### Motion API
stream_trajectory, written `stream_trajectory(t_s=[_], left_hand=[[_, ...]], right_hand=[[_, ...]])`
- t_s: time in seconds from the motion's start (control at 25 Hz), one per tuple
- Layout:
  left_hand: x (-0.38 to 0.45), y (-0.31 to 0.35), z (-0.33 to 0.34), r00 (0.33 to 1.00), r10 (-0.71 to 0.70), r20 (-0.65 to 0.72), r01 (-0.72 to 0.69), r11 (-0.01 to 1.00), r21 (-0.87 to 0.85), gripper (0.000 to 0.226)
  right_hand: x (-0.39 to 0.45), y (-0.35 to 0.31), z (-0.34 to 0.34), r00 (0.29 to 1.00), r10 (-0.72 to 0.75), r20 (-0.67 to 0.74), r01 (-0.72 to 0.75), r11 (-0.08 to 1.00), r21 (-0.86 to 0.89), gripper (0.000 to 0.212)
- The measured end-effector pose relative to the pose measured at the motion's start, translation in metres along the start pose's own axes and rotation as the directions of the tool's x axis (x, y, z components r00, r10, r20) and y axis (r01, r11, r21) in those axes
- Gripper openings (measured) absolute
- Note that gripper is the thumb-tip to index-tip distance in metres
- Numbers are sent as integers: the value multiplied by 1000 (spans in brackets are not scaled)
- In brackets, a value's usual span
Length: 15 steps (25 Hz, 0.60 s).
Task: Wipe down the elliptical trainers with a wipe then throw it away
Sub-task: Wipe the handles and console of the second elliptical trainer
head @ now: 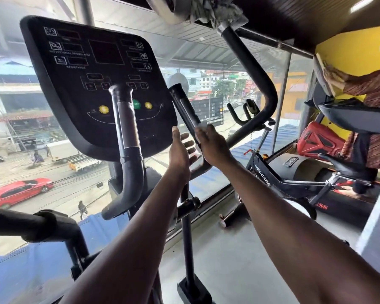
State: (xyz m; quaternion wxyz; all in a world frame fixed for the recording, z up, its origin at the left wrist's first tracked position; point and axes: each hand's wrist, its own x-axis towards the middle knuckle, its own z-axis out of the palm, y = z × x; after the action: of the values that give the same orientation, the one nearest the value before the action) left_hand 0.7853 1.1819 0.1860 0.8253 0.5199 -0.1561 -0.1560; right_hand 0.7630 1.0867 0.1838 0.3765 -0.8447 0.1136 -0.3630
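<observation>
**Black console, white wipe on the right grip**

Black elliptical console [92, 84] fills the left side, with the left inner handlebar [125, 128] standing in front of it. Just right of that, the left hand [180, 150] hovers with fingers straight and spread, gripping nothing. Right hand [213, 145] is curled round the right inner handlebar [184, 108], pressing a white wipe [201, 128] against it. Spin bike [283, 178] sits further right by the window.
</observation>
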Motion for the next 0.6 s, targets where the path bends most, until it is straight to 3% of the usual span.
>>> stream_trajectory(t_s=[0.08, 0.16, 0.2, 0.32, 0.44, 0.52, 0.6], left_hand=[[6, 2, 2, 1000, 16, 9, -16, 1000, -21, 59], [9, 4, 3, 1000, 25, 3, -25, 1000, -18, 57], [11, 6, 3, 1000, 30, 1, -30, 999, -16, 58], [17, 11, 5, 999, 44, -6, -44, 999, -19, 59], [23, 17, 8, 998, 50, -29, -52, 996, -72, 56], [29, 18, 6, 997, 59, -42, -63, 994, -93, 61], [35, 21, 3, 995, 61, -85, -71, 990, -118, 64]], right_hand=[[-7, -1, 14, 968, -222, -116, 195, 958, -209, 48], [-15, 10, 14, 939, -313, -143, 267, 925, -271, 49], [-9, 12, 9, 948, -297, -114, 258, 927, -272, 51], [18, -13, -5, 999, -49, -15, 45, 983, -176, 51], [18, -23, 9, 972, -213, -99, 178, 943, -282, 42], [28, -16, -2, 987, -150, 51, 158, 950, -268, 46], [44, -29, -13, 986, 22, 165, -5, 994, -108, 53]])
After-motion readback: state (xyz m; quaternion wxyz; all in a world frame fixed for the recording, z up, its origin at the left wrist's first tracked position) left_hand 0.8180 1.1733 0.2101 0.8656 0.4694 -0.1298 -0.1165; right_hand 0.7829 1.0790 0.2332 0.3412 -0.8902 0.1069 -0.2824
